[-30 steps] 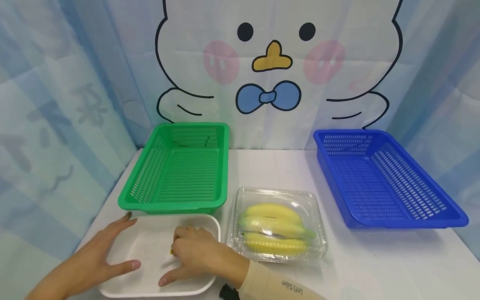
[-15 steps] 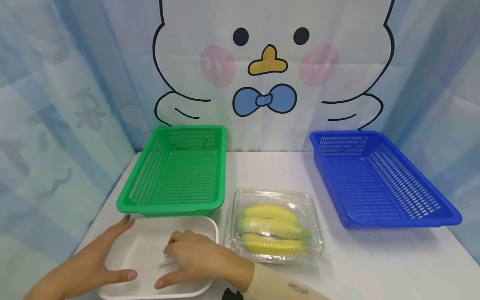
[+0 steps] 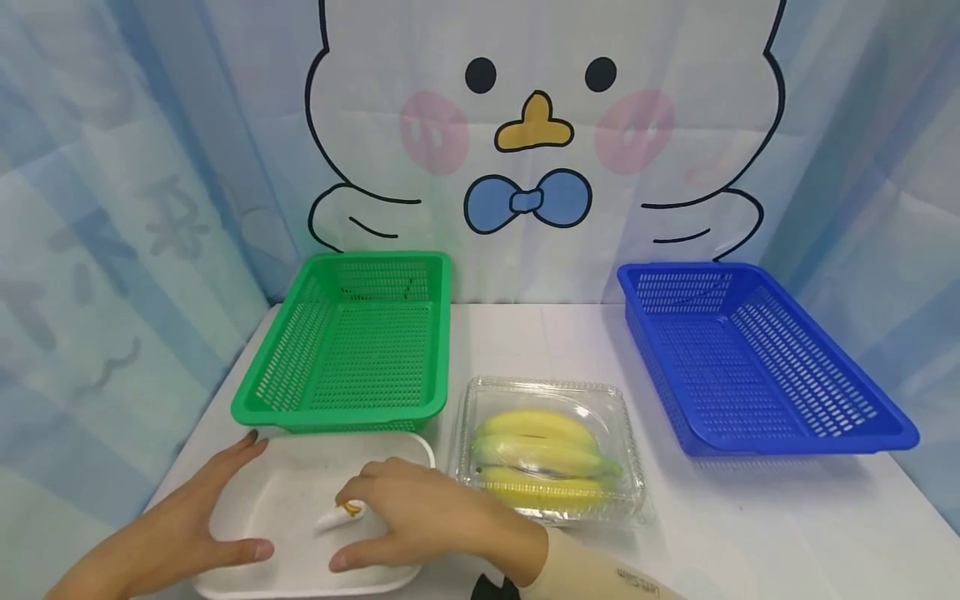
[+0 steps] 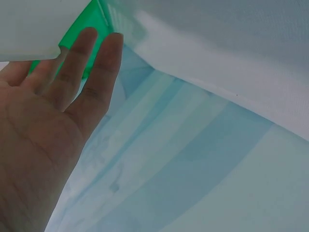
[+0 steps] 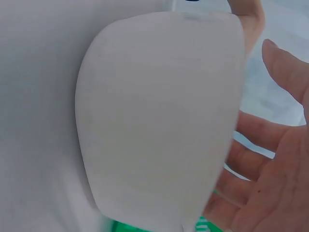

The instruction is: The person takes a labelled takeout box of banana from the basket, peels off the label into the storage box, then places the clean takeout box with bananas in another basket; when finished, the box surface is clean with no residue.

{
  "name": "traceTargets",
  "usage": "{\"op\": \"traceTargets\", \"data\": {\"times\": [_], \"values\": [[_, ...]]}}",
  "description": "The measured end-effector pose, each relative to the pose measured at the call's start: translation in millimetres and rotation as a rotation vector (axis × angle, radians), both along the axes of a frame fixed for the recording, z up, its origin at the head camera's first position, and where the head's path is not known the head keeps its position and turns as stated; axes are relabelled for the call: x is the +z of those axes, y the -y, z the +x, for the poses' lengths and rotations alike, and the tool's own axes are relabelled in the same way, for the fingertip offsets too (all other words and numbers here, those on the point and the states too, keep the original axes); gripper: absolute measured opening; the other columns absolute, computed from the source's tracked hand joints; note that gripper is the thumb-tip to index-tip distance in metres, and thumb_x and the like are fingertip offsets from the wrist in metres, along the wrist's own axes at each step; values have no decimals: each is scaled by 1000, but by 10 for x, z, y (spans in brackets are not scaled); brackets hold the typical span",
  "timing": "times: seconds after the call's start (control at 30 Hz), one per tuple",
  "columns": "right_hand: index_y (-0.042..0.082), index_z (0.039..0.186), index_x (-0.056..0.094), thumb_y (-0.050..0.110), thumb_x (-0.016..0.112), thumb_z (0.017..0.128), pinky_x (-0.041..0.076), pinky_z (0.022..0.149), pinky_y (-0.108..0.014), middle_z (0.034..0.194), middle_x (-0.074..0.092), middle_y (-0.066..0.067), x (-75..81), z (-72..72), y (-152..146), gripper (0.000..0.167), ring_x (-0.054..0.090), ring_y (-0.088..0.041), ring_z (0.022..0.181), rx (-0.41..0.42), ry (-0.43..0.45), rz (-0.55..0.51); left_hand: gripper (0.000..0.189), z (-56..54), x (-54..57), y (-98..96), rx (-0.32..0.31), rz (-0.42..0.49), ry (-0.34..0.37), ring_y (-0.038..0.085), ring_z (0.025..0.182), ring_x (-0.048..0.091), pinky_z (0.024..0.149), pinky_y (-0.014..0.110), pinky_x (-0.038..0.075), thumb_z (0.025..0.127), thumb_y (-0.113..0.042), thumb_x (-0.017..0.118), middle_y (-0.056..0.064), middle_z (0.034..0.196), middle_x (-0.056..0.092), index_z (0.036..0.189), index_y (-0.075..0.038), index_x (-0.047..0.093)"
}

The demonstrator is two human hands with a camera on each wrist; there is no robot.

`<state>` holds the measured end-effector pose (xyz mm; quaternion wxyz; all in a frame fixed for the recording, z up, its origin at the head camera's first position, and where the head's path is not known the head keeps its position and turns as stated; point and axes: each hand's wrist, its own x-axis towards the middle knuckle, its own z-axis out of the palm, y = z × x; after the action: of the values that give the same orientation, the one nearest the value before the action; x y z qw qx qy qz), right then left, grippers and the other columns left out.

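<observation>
A white plastic tray (image 3: pixel 281 467) lies at the front left. Inside it is a small white, elongated thing (image 3: pixel 330 522) with a yellow-orange end, partly covered by my right hand. That right hand (image 3: pixel 420 512) reaches over the tray's right rim, fingers bent loosely above the yellow-orange end and thumb apart from it. At the tray's left side, my left hand (image 3: pixel 187 521) spreads its fingers along the rim, with the thumb over the inside. The left wrist view shows its fingers (image 4: pixel 104 67) extended past the tray's corner. From the right wrist, the tray's outer wall (image 5: pixel 159 116) hides the contents.
Behind the tray stands a green perforated basket (image 3: pixel 438 400). A clear clamshell box (image 3: pixel 615 400) with yellow bananas (image 3: pixel 536 454) sits right of the tray. Farther right is a blue perforated basket (image 3: pixel 825 446). Patterned curtains (image 3: pixel 112 250) enclose the table (image 3: pixel 525 333).
My right hand shifts slightly left, then back to the right, uncovering more of the small white thing and its yellow-orange end. The left hand stays at the tray's rim. The head view tilts slightly.
</observation>
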<state>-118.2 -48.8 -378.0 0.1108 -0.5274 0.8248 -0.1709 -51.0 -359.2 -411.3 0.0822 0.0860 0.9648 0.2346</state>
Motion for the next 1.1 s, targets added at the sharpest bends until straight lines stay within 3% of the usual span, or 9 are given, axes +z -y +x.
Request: {"op": "traceTargets", "data": {"times": [0.23, 0.47, 0.77, 0.97, 1.1], "values": [[20, 135, 66, 60, 63, 97, 48, 95, -19, 126, 65, 11, 132, -11, -236, 55, 56, -2, 118, -30, 52, -64, 106, -24, 57, -13, 9, -8, 11, 59, 137, 37, 93, 74, 44, 83, -49, 84, 36, 160, 26, 160, -3, 27], [18, 139, 62, 56, 63, 98, 46, 105, -25, 133, 63, 8, 248, -55, -531, 56, 55, -7, 126, -79, 45, -153, 96, -41, 145, -44, 22, -19, 2, 59, 134, 38, 88, 74, 45, 86, -48, 81, 35, 158, 27, 157, -6, 33], [22, 140, 61, 62, 69, 91, 47, 109, -35, 136, 62, 10, 403, -225, -1035, 63, 53, -10, 129, -205, -45, -212, 79, -22, 262, -152, 56, 3, -159, 50, 128, 51, 86, 73, 47, 86, -50, 81, 20, 149, 47, 151, -18, 48], [22, 143, 58, 65, 68, 89, 44, 114, -44, 144, 57, 6, 421, -315, -1257, 70, 49, -17, 139, -268, -102, -215, 72, 7, 358, -201, 70, -41, -196, 44, 119, 58, 84, 69, 51, 86, -50, 81, 12, 136, 57, 147, -20, 55], [22, 146, 56, 64, 73, 87, 46, 111, -46, 147, 55, 5, 408, -353, -1400, 75, 50, -19, 138, -308, -136, -228, 70, 2, 418, -298, 48, -37, -229, 40, 117, 59, 83, 67, 52, 85, -48, 82, 10, 133, 58, 144, -20, 57]]}}
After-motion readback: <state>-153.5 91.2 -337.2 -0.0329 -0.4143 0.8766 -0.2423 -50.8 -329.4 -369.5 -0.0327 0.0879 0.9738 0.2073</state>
